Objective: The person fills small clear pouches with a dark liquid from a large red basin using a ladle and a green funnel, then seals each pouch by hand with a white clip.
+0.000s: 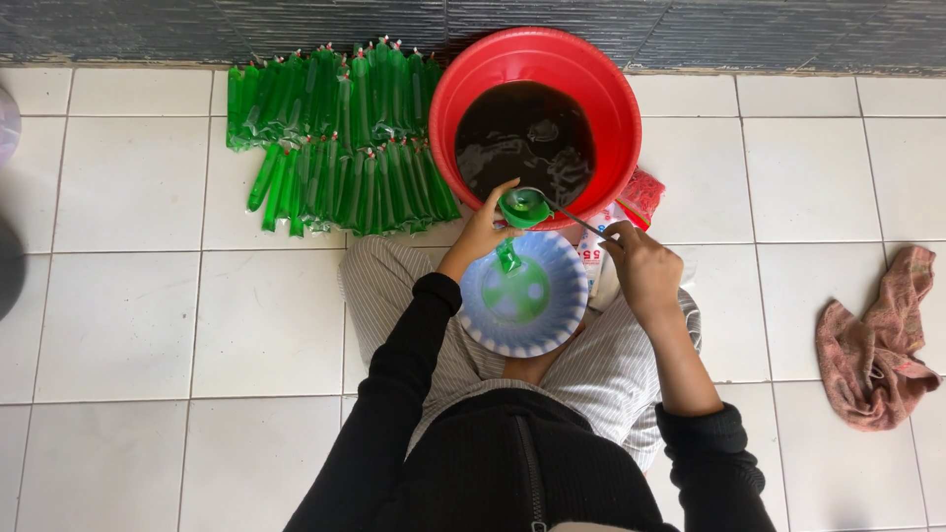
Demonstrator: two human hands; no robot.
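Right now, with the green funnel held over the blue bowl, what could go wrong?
1. The left hand holds the green plastic funnel between the red plastic basin of dark liquid and the blue ribbed bowl; an over-full pour could spill onto the lap.
2. The right hand grips the thin metal ladle handle far from its bowl, so it may wobble and drip.
3. The bowl rests on the lap and could tip.

basin right of tubes, cloth far right
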